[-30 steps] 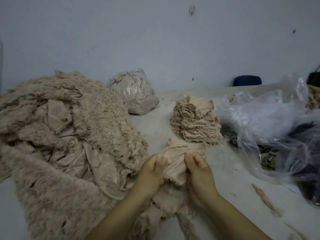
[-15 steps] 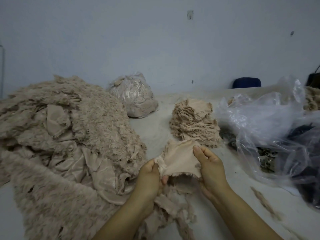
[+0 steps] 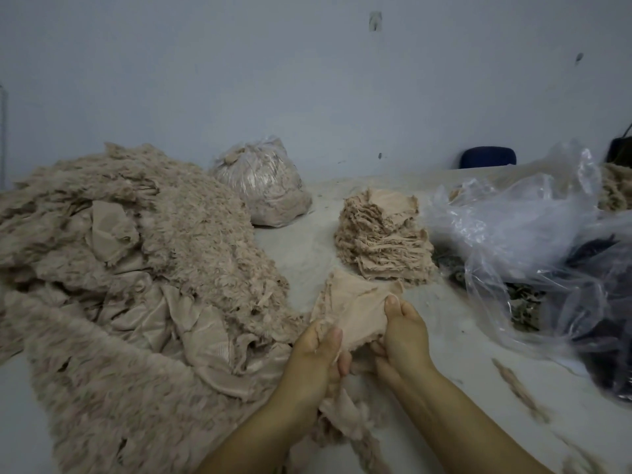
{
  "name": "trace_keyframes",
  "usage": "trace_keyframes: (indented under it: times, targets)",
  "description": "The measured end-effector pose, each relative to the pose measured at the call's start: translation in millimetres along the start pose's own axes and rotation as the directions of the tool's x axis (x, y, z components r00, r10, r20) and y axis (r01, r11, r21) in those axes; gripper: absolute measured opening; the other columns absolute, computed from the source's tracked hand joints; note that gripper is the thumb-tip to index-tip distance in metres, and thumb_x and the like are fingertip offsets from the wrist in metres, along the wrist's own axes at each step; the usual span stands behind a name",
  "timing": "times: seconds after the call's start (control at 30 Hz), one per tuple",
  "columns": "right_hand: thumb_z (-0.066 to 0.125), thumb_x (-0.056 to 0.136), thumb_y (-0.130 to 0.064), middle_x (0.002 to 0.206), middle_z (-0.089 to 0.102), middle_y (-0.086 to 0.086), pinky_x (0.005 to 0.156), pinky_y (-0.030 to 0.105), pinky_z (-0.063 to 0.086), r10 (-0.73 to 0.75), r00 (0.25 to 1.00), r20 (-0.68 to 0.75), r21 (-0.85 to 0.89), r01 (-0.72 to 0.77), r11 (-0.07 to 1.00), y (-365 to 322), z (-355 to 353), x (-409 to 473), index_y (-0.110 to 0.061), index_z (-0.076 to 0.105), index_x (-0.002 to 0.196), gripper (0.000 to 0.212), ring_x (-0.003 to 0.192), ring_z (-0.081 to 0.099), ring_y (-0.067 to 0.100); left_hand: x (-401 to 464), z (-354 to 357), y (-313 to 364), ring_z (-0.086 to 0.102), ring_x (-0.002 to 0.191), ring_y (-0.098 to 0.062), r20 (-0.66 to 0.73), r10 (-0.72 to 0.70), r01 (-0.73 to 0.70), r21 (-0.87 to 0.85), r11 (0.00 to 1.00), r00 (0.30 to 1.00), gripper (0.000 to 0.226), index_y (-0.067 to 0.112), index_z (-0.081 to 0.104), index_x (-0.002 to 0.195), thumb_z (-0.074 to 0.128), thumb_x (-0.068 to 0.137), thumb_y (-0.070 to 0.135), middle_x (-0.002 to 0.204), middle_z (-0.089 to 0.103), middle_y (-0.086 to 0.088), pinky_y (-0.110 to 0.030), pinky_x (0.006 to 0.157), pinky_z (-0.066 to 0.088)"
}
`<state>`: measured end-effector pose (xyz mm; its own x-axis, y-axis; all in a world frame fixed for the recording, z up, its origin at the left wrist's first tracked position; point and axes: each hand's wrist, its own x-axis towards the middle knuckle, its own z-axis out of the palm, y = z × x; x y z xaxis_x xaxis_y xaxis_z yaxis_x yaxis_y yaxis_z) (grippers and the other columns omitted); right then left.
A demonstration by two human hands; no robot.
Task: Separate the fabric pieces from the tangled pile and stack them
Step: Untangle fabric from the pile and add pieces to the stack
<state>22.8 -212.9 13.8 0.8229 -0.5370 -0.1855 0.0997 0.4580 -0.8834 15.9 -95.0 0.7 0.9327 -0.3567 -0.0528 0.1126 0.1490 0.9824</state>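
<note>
Two hands on one beige fabric piece [image 3: 355, 309], held just above the table [image 3: 444, 336]: left hand [image 3: 316, 354] and right hand [image 3: 403, 331] both pinch it with curled fingers. One tangled pile [image 3: 136, 268] sits left, one neat stack [image 3: 383, 241] behind, and two plastic bags [image 3: 533, 234].

Tied clear plastic bag stuffed with beige scraps [image 3: 265, 189] sits at the back of the pale grey dusty table [image 3: 461, 340], against the blue-grey wall [image 3: 307, 80]. Crumpled clear plastic sheeting [image 3: 533, 241] on the right covers dark material. Dark blue rounded chair back [image 3: 488, 157] behind the table's far edge.
</note>
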Motion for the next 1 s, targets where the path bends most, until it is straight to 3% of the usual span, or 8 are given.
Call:
trace_keyframes:
  times: [0.1,0.37,0.5,0.57,0.67,0.77,0.9,1.0]
  targets:
    - [0.039,0.103,-0.017,0.039,0.039,-0.004,0.027,0.012,0.021,0.020,0.999,0.026,0.055,-0.021,0.998,-11,-5,0,-0.009,0.048,0.076,0.030,0.025,0.031,0.002,2,2,1,0.032,0.046,-0.007,-0.010,-0.019,0.019,-0.073,0.997,1.000,0.010,0.017,0.051,0.096,0.046,0.098,0.025,0.051,0.050,0.005,-0.013,0.035,0.021]
    - [0.043,0.102,-0.016,0.052,0.042,0.001,0.028,0.014,0.026,-0.049,0.998,0.035,0.062,0.047,0.997,-11,-9,2,-0.008,0.052,0.082,0.024,0.028,0.036,0.003,-1,3,2,0.023,0.036,-0.003,0.055,0.003,0.006,-0.161,0.987,0.998,0.006,0.019,0.048,0.092,0.049,0.096,0.024,0.047,0.040,0.003,-0.012,0.032,0.018]
    - [0.043,0.102,-0.020,0.071,0.056,0.009,0.057,0.029,0.043,-0.188,0.981,0.053,-0.046,0.191,0.981,-1,-10,8,-0.007,0.056,0.084,0.026,0.062,0.053,0.019,-4,3,2,0.023,0.038,-0.005,0.073,0.068,-0.063,-0.069,0.996,0.995,0.011,0.015,0.045,0.091,0.047,0.097,0.024,0.047,0.040,0.003,-0.014,0.034,0.019]
    - [0.042,0.101,-0.034,0.083,0.066,0.016,0.070,0.036,0.050,-0.179,0.969,0.169,-0.110,0.199,0.974,6,-12,5,-0.002,0.063,0.092,0.039,0.075,0.062,0.029,-4,1,2,0.027,0.036,-0.004,0.036,0.140,-0.140,0.015,0.990,0.990,0.013,0.012,0.044,0.089,0.046,0.098,0.022,0.047,0.043,0.004,-0.014,0.035,0.022]
    - [0.048,0.091,-0.055,0.054,0.058,0.018,0.047,0.029,0.048,-0.066,0.913,0.403,-0.142,0.134,0.981,20,-9,-10,0.000,0.058,0.077,0.058,0.044,0.057,0.026,-3,1,-1,0.035,0.038,-0.001,0.033,0.215,-0.218,0.128,0.968,0.976,0.014,0.007,0.045,0.102,0.045,0.098,0.020,0.046,0.045,0.007,-0.012,0.040,0.029]
    - [0.051,0.093,-0.045,0.044,0.044,0.008,0.036,0.024,0.035,-0.140,0.963,0.229,-0.219,0.191,0.957,29,-2,-13,-0.010,0.042,0.071,0.042,0.032,0.043,0.021,-4,4,-7,0.038,0.040,-0.002,0.046,0.199,-0.204,0.177,0.963,0.979,0.028,0.002,0.039,0.114,0.043,0.099,0.026,0.045,0.043,0.009,-0.015,0.044,0.033]
    - [0.042,0.102,-0.023,0.068,0.048,0.012,0.061,0.034,0.044,-0.129,0.991,0.025,-0.028,0.130,0.991,19,3,-6,-0.008,0.045,0.075,0.031,0.062,0.050,0.023,-7,10,-8,0.033,0.039,-0.004,0.065,0.251,-0.259,0.175,0.950,0.966,0.014,0.012,0.045,0.088,0.041,0.099,0.021,0.043,0.039,0.009,-0.015,0.042,0.030]
    - [0.040,0.103,-0.017,0.062,0.046,0.000,0.052,0.020,0.042,-0.163,0.983,-0.087,0.004,0.164,0.986,10,0,5,-0.013,0.044,0.068,0.035,0.054,0.045,0.009,-7,17,-14,0.030,0.037,-0.004,0.078,0.235,-0.245,0.155,0.957,0.969,0.019,0.014,0.047,0.081,0.041,0.100,0.014,0.042,0.038,0.008,-0.015,0.041,0.027]
